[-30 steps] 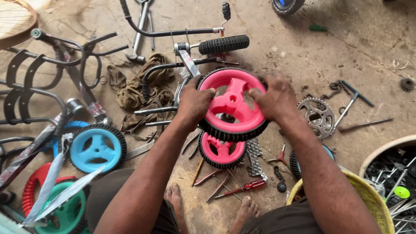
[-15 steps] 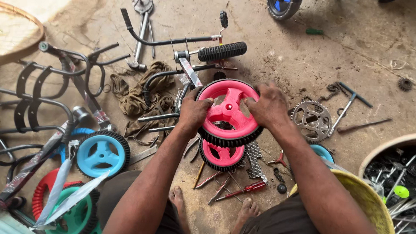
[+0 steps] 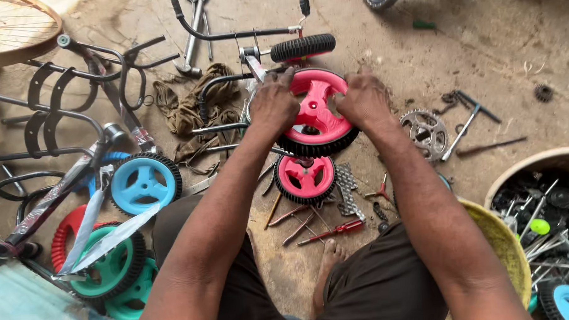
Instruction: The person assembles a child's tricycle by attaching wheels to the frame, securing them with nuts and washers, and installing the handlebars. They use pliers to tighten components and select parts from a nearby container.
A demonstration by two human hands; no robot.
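Note:
Both of my hands grip a pink plastic wheel [image 3: 318,118] with a black tyre, held flat above the ground. My left hand [image 3: 274,105] clasps its left rim and my right hand [image 3: 363,99] clasps its right rim. Just below lies a smaller pink wheel [image 3: 305,178] on the dirt floor. Beyond the held wheel stands another black-tyred wheel [image 3: 302,47] on a small cycle frame [image 3: 230,36]. My bare foot [image 3: 329,259] rests on the ground between my knees.
Blue wheel [image 3: 143,182], green wheels [image 3: 112,270] and a red wheel [image 3: 66,231] lie left among bent black metal frames [image 3: 61,98]. Pliers and a red screwdriver [image 3: 331,231] lie by my foot. A sprocket [image 3: 427,133], a wrench [image 3: 463,128] and tubs of parts [image 3: 545,214] sit right.
My hands and the pink wheel stay together with little shift; the view has tilted slightly, so everything sits a bit higher in frame.

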